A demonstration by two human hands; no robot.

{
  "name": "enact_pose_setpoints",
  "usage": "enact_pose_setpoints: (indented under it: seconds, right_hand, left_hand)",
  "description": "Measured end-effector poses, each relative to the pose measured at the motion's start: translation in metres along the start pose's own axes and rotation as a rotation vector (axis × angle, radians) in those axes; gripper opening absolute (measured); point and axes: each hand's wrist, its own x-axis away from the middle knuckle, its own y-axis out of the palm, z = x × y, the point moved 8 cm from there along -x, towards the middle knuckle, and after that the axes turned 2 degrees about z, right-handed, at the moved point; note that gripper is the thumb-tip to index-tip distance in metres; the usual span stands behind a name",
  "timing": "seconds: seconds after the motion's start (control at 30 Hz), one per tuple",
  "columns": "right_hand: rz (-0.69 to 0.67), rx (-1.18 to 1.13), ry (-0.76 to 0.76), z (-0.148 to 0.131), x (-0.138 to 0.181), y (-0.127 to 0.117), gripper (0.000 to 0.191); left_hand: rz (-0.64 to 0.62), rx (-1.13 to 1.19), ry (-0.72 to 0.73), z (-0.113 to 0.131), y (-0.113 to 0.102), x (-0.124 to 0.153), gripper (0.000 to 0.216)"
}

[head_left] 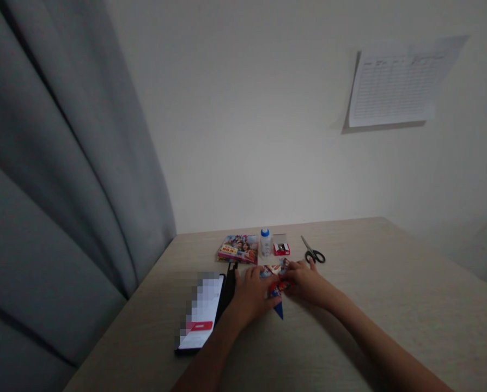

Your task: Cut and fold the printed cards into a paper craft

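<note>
Between my hands is a folded piece of printed paper (278,310) in red, white and blue, with a pointed blue corner toward me. My left hand (252,294) grips its left side, fingers curved over it and thumb near the lower part. My right hand (309,281) pinches the right side, the fingertips partly hidden against the paper. Just left of my left hand lies a phone or tablet (202,310) with a lit screen and a dark cover or stand (227,286) along its right edge.
Behind my hands are a stack of colourful leaflets (238,249), a white glue bottle (265,245) with a blue cap, a small red box (281,247) with its lid up, and black-handled scissors (314,253). A grey curtain (64,136) hangs left; a wall stands behind the table (390,283).
</note>
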Motion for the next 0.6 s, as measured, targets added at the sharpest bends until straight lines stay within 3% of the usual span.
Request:
enact_pose_setpoints:
  seconds: [0.6]
  right_hand:
    - [0.011,-0.004,-0.023,0.0009,-0.0004,0.0032,0.035]
  left_hand:
    - [0.003,-0.023,-0.032,-0.0009,0.0006,-0.0021,0.063]
